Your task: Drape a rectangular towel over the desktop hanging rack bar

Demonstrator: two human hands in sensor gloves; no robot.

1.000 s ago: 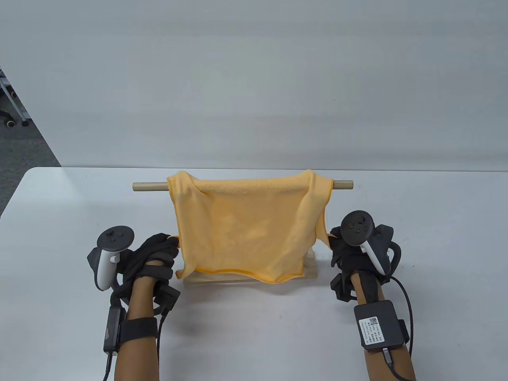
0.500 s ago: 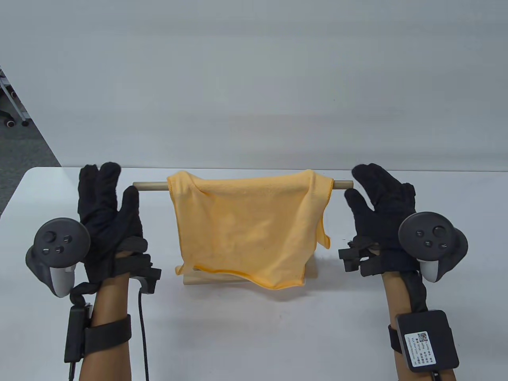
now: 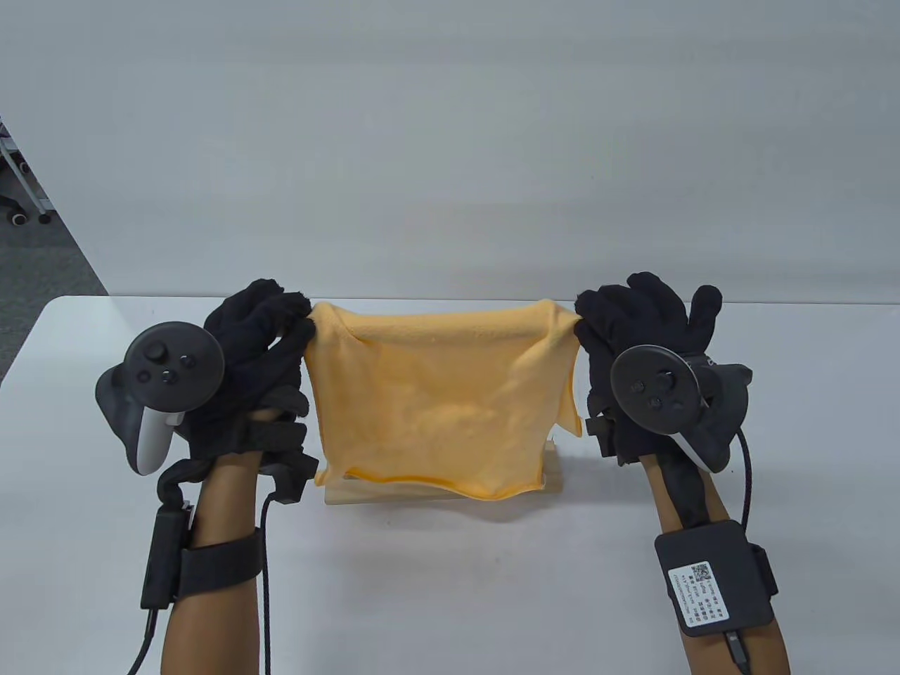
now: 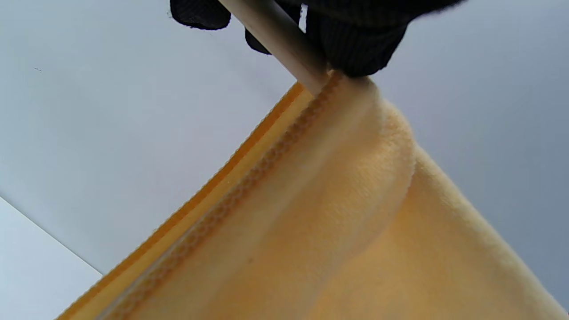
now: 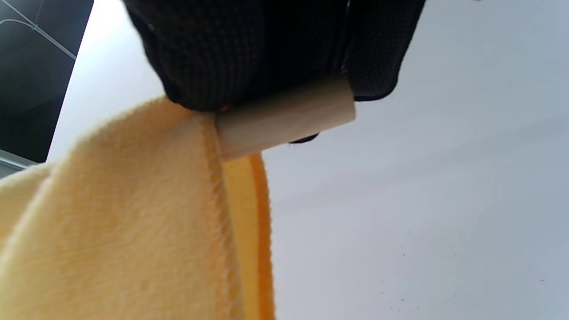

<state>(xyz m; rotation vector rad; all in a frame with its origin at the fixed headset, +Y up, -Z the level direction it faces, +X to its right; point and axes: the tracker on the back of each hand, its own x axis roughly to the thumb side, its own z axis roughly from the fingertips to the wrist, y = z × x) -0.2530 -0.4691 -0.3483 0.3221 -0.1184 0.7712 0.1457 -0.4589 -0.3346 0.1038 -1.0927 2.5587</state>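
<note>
Both of my hands have come up off the desk to the towel draped over the bar, left grip and right grip pinching its top corners, probably to spread it.

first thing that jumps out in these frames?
The yellow terry towel draped over the round wooden rack bar at the table's middle, its front flap hanging down to the wooden base. Then the two black-gloved hands: the left hand and the right hand each grip a bar end beside the towel's top corners.
</note>
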